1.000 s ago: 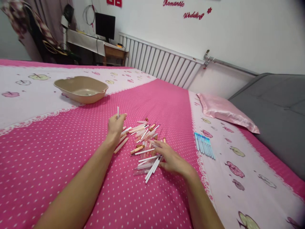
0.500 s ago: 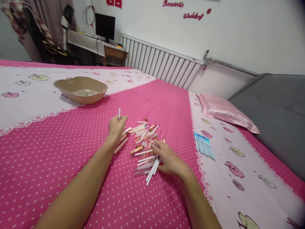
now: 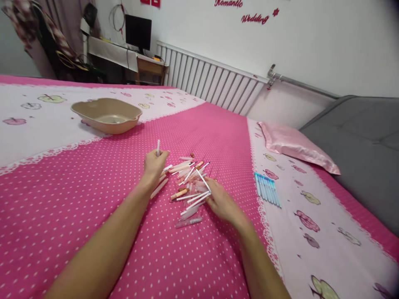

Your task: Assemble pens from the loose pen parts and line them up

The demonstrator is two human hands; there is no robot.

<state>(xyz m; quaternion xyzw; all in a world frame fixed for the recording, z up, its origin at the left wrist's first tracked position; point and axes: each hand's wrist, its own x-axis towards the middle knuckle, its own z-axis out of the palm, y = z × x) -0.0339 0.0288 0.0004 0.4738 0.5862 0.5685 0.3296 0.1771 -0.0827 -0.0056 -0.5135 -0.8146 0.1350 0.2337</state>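
Observation:
My left hand (image 3: 155, 167) is closed around a slim white stick (image 3: 158, 145), its upper end standing up out of the fist. My right hand (image 3: 220, 198) is at the right side of a loose pile, its thumb and fingers pinched on several thin white sticks (image 3: 199, 200). Pale pink tubes (image 3: 181, 167), orange-brown pieces (image 3: 180, 194) and other white sticks lie jumbled between the hands. At the pile's near edge rests a clear pinkish tube (image 3: 189, 223). The right fingertips are partly hidden by the sticks.
A beige basin (image 3: 107, 124) stands on the bed at the left, something small inside it. Several blue pens (image 3: 267, 190) lie in a row to the right. Beyond them are a pink pillow (image 3: 296, 147) and a grey headboard (image 3: 358, 128). A white radiator (image 3: 212, 79) lines the wall.
My right hand has closed on white sticks that lay at the pile's near side; they have shifted up and turned. The left hand stays nearly still with its stick.

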